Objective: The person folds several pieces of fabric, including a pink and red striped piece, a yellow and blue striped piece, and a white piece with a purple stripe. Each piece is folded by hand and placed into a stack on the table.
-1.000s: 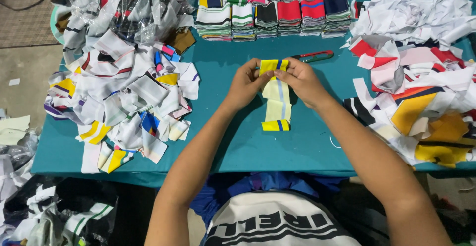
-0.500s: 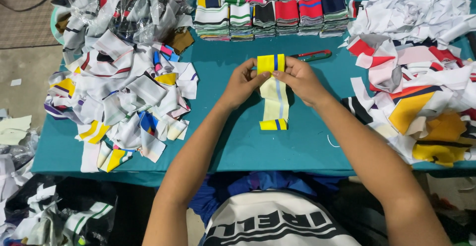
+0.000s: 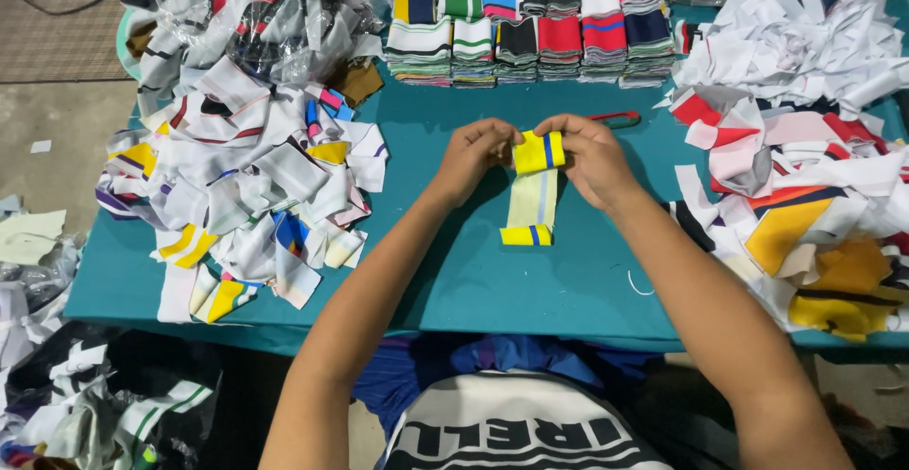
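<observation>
Left hand (image 3: 478, 153) and right hand (image 3: 589, 155) pinch the yellow knit strip (image 3: 533, 195) at its 12 o'clock end; probably light, limp, best held there.

Matt knit cloth strip (image 3: 533, 195), glossy plastic bags (image 3: 251, 16)

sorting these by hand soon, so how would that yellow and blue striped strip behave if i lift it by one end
Probably floppy: the striped strip already folds over where the left hand and right hand pinch its top, and its lower end lies flat on the teal table. It looks thin, so likely light. The knit-like surface suggests it should not slip or roll.
</observation>
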